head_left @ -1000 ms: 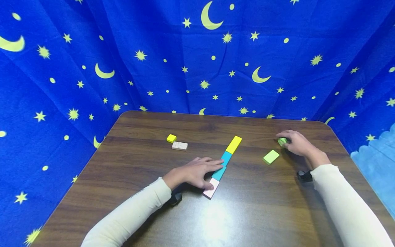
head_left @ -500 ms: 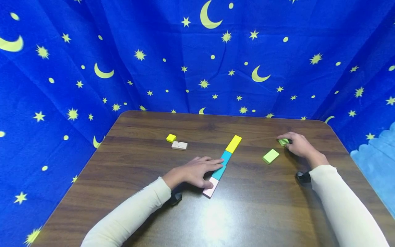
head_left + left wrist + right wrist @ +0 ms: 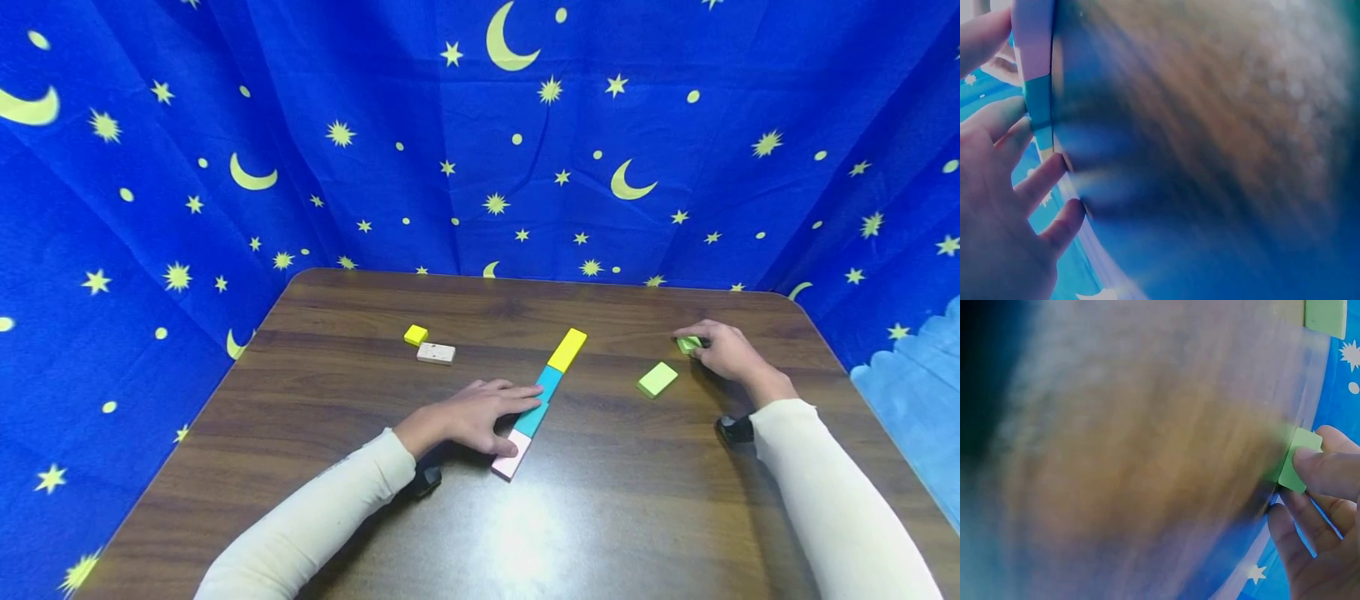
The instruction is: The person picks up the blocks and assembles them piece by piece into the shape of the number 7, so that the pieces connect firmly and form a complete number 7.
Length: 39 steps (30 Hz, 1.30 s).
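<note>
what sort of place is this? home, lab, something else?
Probably a staged tabletop recording corner: a wood-grain table enclosed by a blue moon-and-star curtain, with a few coloured blocks laid out. Home or lab, the frames don't show.

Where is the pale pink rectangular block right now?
In the head view, the pink block lies just right of the left hand, partly under its thumb, touching the nearer teal rectangular block.

Behind the brown wood-grain table (image 3: 615, 517) I see a bright blue curtain (image 3: 390, 92), printed with pale yellow moons (image 3: 498, 51), stars (image 3: 452, 54) and dots (image 3: 516, 139), running along the table's left side too. Right of the table shows a light-blue patch (image 3: 915, 408) with a scalloped edge. White glare (image 3: 521, 537) marks the table's near part.
</note>
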### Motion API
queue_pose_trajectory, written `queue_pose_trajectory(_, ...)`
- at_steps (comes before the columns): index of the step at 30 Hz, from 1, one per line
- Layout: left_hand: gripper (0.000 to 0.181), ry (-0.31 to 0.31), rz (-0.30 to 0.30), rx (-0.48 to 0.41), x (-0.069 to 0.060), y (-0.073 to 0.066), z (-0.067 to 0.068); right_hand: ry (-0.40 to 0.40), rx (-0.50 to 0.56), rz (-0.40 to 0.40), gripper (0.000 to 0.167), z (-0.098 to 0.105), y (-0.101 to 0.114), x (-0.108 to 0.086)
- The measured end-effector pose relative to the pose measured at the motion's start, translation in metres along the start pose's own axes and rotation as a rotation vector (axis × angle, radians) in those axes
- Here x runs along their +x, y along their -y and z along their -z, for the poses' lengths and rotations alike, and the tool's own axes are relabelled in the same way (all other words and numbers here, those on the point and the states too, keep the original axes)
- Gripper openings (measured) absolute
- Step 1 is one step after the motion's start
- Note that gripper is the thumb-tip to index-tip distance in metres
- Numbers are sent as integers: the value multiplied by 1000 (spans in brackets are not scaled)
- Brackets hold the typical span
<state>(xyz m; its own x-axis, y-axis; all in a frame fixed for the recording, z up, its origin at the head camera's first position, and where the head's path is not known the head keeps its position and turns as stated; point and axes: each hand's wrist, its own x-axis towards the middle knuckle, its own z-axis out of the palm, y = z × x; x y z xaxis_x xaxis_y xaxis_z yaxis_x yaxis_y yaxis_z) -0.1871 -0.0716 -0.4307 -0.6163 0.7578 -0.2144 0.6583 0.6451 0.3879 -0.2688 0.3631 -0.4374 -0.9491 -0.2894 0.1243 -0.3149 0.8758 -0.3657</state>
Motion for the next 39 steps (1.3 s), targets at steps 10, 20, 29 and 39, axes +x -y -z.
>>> queue_pose_trajectory(10,78,0,6,-6,0,0,-1,47,-13,-31,37,5,0,9)
queue_pose_trajectory(20,78,13,18,-14,0,-1,0,73,73,-73,34,4,20,30)
queue_pose_trajectory(29,78,7,21,-8,-1,-1,1,78,106,-42,31,-6,50,60)
queue_pose_trajectory(39,78,19,20,-21,-2,-4,3,135,125,-31,33,-23,72,76)
